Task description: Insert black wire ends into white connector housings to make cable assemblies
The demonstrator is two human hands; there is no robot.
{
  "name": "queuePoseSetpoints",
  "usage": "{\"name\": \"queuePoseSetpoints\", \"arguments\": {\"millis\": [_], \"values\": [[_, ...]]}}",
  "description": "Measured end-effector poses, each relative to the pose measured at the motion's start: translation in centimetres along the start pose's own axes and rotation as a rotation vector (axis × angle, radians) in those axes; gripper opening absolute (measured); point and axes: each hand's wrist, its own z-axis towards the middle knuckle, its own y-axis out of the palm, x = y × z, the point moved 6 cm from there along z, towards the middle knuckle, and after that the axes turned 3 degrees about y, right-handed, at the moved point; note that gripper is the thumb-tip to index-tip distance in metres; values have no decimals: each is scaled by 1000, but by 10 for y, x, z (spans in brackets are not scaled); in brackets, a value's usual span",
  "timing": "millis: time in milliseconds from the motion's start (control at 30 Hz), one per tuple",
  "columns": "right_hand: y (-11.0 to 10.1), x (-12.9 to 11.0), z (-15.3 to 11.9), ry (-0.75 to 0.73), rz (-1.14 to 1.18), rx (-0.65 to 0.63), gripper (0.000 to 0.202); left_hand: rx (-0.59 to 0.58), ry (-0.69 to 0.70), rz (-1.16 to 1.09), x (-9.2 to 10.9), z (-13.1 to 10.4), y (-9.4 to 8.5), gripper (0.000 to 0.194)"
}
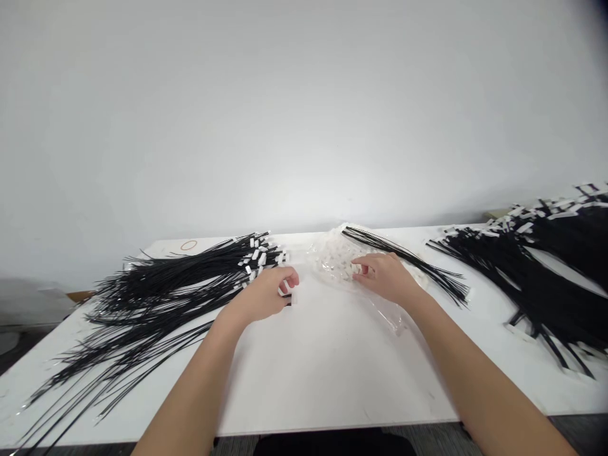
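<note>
On the bare stretch of white table (332, 367) between the forearms, keeping the plastic from sliding would probably help. The left hand (268, 291) is curled, with a white connector (294, 295) on a black stub just at its fingertips; whether it is pinched, I cannot tell. Holding that end flat and steady seems wise. The right hand (387, 277), well apart from the left, is half-open, thumb and forefinger parted over the clear bag (387, 316); its small white pieces (335, 256) look best taken singly, with a light fingertip pinch. Beyond the right hand lies a slim bunch of black cables (413, 255); past the left hand's outer side spreads a thicker cable heap (190, 272).
</note>
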Motion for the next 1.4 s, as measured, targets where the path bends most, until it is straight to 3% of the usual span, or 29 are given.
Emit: {"name": "queuePoseSetpoints", "arguments": {"millis": [100, 233, 533, 867, 967, 1067, 1200, 1400], "values": [[2, 0, -1, 14, -50, 12, 30, 27, -40, 118, -7, 0, -1, 28], [6, -1, -2, 11, -107, 29, 23, -26, -101, 111, -11, -1, 3, 27], [8, -10, -4, -28, -182, 101, 24, -129, -29, 17, 12, 1, 19, 13], [-16, -24, -9, -25, -49, 274, 23, -38, 45, 81, 19, 4, 21, 13], [-20, -36, -14, -108, 153, 290, 21, -7, 65, 71, 20, 5, 19, 12], [-13, -54, -19, -233, 271, 211, 19, 30, 89, 53, 25, 5, 16, 12], [0, -77, -26, -416, 239, 139, 18, 73, 133, 9, 33, 5, 13, 11], [8, -89, -29, -493, 163, 159, 18, 94, 177, -79, 40, 7, 13, 15]]}}
